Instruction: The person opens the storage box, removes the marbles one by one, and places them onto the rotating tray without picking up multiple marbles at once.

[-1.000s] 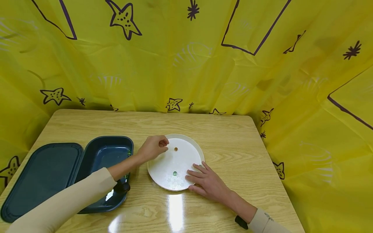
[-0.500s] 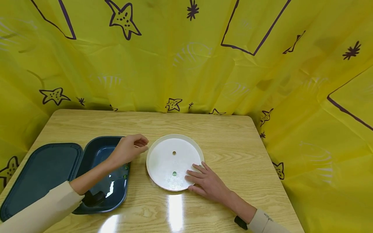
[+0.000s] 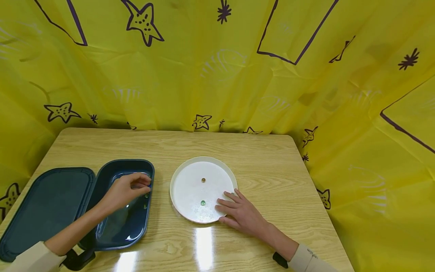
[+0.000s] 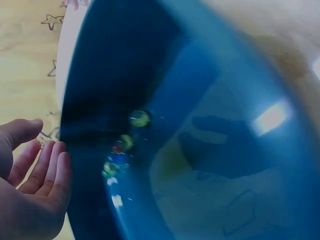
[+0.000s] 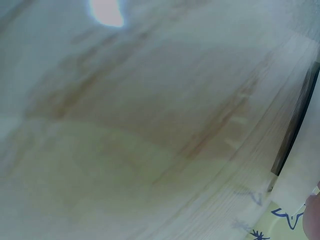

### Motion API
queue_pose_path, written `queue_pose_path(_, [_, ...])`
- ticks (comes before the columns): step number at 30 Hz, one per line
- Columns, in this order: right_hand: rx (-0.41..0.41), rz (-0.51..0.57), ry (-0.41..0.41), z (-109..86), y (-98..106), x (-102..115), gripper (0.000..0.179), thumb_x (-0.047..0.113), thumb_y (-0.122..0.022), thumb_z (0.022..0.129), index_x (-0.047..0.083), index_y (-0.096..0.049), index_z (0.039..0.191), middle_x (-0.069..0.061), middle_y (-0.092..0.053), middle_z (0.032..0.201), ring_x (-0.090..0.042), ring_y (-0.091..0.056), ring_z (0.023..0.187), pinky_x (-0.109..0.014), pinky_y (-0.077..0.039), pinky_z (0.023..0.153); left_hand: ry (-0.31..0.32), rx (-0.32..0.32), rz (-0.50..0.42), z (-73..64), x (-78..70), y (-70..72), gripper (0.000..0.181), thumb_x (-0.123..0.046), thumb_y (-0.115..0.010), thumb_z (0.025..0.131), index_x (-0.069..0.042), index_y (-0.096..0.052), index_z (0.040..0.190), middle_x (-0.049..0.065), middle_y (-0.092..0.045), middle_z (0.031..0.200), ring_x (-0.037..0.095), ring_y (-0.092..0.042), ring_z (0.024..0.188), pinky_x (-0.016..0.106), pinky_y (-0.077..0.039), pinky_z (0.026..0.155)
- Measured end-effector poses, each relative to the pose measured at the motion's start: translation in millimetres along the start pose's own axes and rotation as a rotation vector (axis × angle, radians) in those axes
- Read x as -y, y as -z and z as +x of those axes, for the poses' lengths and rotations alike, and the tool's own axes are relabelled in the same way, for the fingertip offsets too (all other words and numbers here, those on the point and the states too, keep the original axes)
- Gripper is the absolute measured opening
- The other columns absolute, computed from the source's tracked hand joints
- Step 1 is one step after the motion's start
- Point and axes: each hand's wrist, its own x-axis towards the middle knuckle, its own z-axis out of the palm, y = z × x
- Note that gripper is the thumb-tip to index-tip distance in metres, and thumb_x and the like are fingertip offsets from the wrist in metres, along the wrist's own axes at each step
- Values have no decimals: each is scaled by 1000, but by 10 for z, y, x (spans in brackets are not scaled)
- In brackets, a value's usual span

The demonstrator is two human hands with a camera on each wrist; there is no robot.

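Note:
My left hand (image 3: 126, 190) hovers over the dark blue container (image 3: 147, 223), its fingers loosely bent. In the left wrist view its thumb and fingers stand apart and nothing shows between them. Several marbles (image 4: 140, 118), green, yellowish, red and blue, lie along the container's inner right side; the hand partly covers them in the head view. On the round white plate (image 3: 185, 196) sit a brown marble (image 3: 203, 180) and, nearer, a green marble (image 3: 202, 203). My right hand (image 3: 242, 211) rests on the plate's right rim with its fingers spread.
The dark lid-like tray (image 3: 47, 207) lies flat to the left, against the container. All stand on a wooden table (image 3: 272, 173). A yellow patterned curtain (image 3: 204, 75) hangs behind the table and along its right side.
My left hand has moved left from the plate to above the container. The brown marble has shifted slightly toward the near side of the plate. My right hand stays in place.

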Motion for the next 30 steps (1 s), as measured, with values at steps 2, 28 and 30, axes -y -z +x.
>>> queue_pose_path(2, [-2, -1, 3, -1, -2, -1, 51, 50, -40, 106, 16, -69, 130, 0, -61, 136, -28, -47, 135, -53, -24, 116, 4, 9, -1, -52, 52, 4, 25, -8, -73, 91, 3, -67, 113, 14, -69, 107, 27, -69, 93, 33, -58, 76])
queue_pose_path(28, [-31, -6, 25, 4, -9, 8, 48, 48, -44, 105, 15, -70, 129, -1, -62, 135, -29, -49, 134, -55, -28, 113, -79, 159, 79, -262, 358, -126, 13, -3, -75, 87, -1, -71, 99, 2, -70, 91, 11, -67, 77, 24, -56, 67])
queue_pose_path(30, [-27, -7, 22, 0, -8, 7, 48, 48, -44, 105, 15, -70, 129, -1, -62, 135, -30, -49, 133, -54, -27, 114, -80, 163, 88, -270, 359, -140, 13, -2, -75, 86, -1, -71, 99, 2, -70, 90, 11, -67, 76, 24, -56, 66])
